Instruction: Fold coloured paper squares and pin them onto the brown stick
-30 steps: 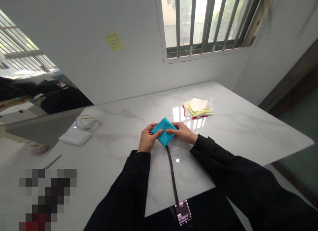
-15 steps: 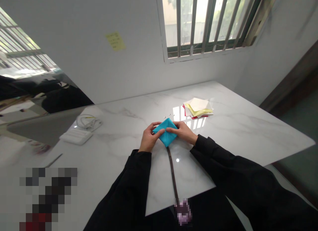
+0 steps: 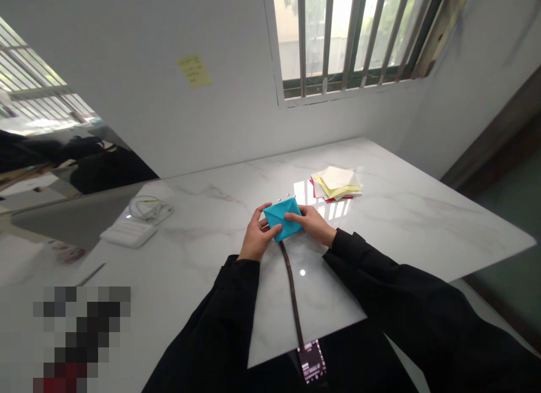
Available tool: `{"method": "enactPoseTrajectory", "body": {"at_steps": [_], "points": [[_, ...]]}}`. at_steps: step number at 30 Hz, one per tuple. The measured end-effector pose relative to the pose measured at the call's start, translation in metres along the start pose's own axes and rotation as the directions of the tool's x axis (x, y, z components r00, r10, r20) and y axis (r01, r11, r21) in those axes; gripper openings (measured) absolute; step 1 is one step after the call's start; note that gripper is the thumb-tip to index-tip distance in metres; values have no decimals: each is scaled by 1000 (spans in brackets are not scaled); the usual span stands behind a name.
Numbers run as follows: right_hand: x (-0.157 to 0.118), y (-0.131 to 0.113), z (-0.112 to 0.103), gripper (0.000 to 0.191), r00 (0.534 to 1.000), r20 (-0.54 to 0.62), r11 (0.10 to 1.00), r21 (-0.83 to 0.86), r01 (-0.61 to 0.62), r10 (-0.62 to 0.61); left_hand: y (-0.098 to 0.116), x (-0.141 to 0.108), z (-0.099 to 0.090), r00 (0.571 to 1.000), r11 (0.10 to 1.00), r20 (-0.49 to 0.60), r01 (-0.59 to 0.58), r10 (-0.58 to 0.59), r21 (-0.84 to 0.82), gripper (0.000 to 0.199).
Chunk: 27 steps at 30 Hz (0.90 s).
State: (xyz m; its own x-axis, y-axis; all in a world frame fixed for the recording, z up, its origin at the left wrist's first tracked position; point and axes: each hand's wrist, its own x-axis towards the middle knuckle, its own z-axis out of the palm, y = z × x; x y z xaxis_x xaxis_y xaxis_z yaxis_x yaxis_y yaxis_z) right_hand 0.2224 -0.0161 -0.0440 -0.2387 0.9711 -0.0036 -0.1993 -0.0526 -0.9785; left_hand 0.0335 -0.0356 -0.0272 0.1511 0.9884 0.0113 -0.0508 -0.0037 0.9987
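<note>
The folded blue paper (image 3: 282, 219) looks matt and smooth, with crisp creases. Under it, the table (image 3: 406, 235) has a polished white marble look, glossy enough to throw back the window light. The loose paper sheets (image 3: 336, 182) nearby are matt too. The sleeves (image 3: 406, 291) are dull black cloth, and the window bars (image 3: 327, 38) are painted metal.

Left hand (image 3: 256, 238): angling inward, thumb (image 3: 273, 231) lying across toward the right hand, fingers (image 3: 257, 214) curling upward behind it.
Right hand (image 3: 310, 224): reaching leftward palm-down, fingers (image 3: 293, 217) extending toward the left thumb, nearly meeting it.
Forearms (image 3: 401, 286): converging from both lower corners, elbows spreading wide.
Black sleeves (image 3: 207, 325): covering both arms up to the wrists.
</note>
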Motion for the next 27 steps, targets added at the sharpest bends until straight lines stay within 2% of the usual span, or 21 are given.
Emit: {"method": "enactPoseTrajectory", "body": {"at_steps": [5, 10, 16, 19, 22, 24, 27], "points": [[-2, -4, 2, 50, 1000, -11, 1000, 13, 1, -1, 2, 0, 1, 1000, 999, -10, -11, 12, 37, 82], [-3, -5, 2, 56, 994, -102, 999, 11, -45, 46, 2, 0, 3, 1000, 996, 19, -4, 2, 91, 65], [-4, -11, 1, 60, 988, -108, 991, 84, -103, 112, -2, 4, 1, 999, 999, -10, 37, -36, 28, 72], [-3, -18, -5, 58, 992, -121, 997, 78, -12, 21, -3, 4, 0, 998, 997, -18, 65, -65, -37, 79], [-1, -21, -13, 61, 995, -53, 995, 42, 92, -90, -1, 4, 0, 996, 991, -23, 88, -90, -101, 85], [1, -20, -17, 54, 994, -36, 993, 45, 105, -103, 1, 3, -1, 995, 988, -33, 93, -98, -126, 86], [3, -17, -19, 49, 992, -84, 993, 66, 95, -89, 3, 2, -2, 993, 985, -44, 103, -110, -141, 85]]}}
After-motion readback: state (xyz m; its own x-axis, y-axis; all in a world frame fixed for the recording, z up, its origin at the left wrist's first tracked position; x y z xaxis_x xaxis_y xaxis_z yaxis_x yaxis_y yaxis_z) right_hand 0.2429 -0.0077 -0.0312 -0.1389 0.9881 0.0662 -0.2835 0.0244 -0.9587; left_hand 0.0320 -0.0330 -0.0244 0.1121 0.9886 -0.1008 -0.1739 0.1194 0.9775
